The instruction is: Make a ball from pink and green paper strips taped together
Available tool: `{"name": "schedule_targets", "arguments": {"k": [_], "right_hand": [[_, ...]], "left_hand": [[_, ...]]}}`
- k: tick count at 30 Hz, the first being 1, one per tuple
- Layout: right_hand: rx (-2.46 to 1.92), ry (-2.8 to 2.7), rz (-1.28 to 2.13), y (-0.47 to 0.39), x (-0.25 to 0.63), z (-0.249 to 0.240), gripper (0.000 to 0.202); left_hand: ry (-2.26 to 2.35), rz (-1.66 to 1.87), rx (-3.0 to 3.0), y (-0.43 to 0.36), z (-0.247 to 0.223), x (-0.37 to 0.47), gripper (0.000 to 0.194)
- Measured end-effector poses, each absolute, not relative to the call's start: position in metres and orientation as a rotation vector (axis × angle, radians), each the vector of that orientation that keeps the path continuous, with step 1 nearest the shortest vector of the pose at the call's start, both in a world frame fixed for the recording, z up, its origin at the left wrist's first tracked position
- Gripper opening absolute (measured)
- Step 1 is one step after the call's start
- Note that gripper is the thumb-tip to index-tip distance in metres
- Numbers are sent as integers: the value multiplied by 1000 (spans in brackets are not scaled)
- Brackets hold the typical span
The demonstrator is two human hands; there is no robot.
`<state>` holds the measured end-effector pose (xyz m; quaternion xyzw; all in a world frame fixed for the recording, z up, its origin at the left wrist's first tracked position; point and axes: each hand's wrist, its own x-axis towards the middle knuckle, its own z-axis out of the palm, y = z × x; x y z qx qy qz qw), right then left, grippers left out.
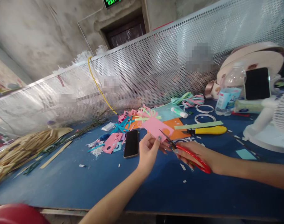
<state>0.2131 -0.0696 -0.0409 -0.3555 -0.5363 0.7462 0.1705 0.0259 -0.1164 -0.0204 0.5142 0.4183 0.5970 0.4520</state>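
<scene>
The left hand (pixel 149 150) pinches pink paper (pixel 153 126) above the table's middle and the right hand (pixel 203 152) grips red-handled scissors (pixel 196 159) at its edge, a phone (pixel 132 143) near left, a yellow-handled tool (pixel 210 130) and green strip (pixel 200 125) crowding the far right.

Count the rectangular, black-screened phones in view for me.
2: one phone lies flat on the blue table, left of the left hand; the other phone stands propped up, right of the clear plastic bottle. More may be hidden.
</scene>
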Motion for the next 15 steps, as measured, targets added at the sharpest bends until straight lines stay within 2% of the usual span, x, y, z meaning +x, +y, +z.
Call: {"name": "schedule_targets", "arguments": {"k": [7,15], "right_hand": [[-1134,-1324,2214,-64,209,-47,37],[-1041,-1307,2127,-80,209,-39,34]], "left_hand": [[1026,1467,1262,-116,-20,26,27],[1022,1460,1256,-116,-23,26,28]]}}
